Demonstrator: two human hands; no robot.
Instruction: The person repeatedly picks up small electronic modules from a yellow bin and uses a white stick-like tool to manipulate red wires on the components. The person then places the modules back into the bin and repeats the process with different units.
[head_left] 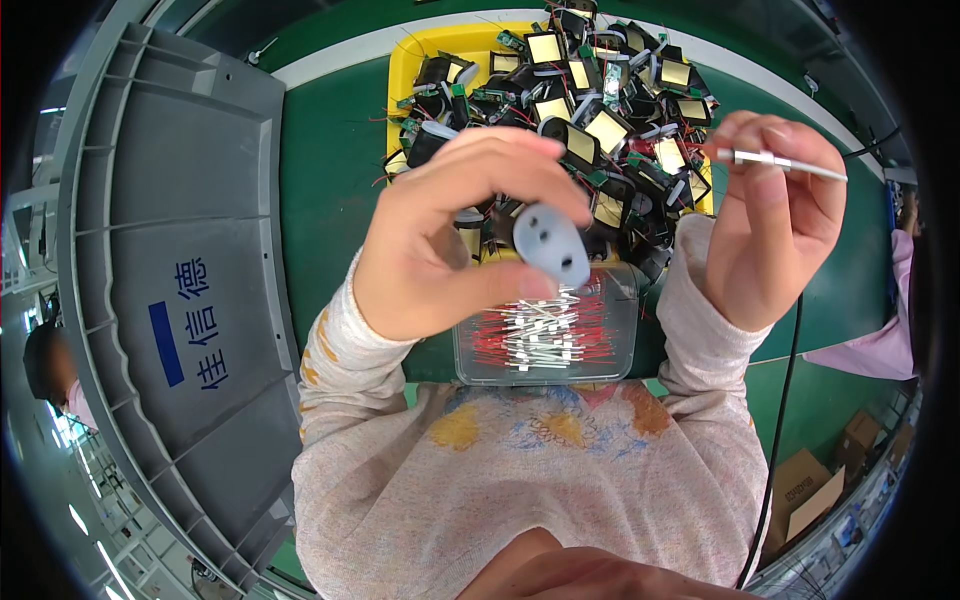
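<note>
My left hand (pixel 440 235) is curled round a small part with a light grey oval face (pixel 552 246), which has dark holes in it. Most of that part's body is hidden behind the fingers. To the right, my right hand (pixel 775 215) pinches a thin white probe-like lead (pixel 780 163) with a metallic collar; a bit of red shows at its left end. Below the grey part, a clear plastic box (pixel 465 372) holds many similar leads (pixel 545 330) in white and red. The two hands are apart, both raised over the work surface.
A yellow tray (pixel 405 60) at the back is heaped with black housings (pixel 605 130) carrying wires and green circuit boards. A large grey crate (pixel 190 200) stands on its side at the left of the green table (pixel 325 180). A black cable (pixel 785 420) hangs at right, near cardboard boxes (pixel 805 490).
</note>
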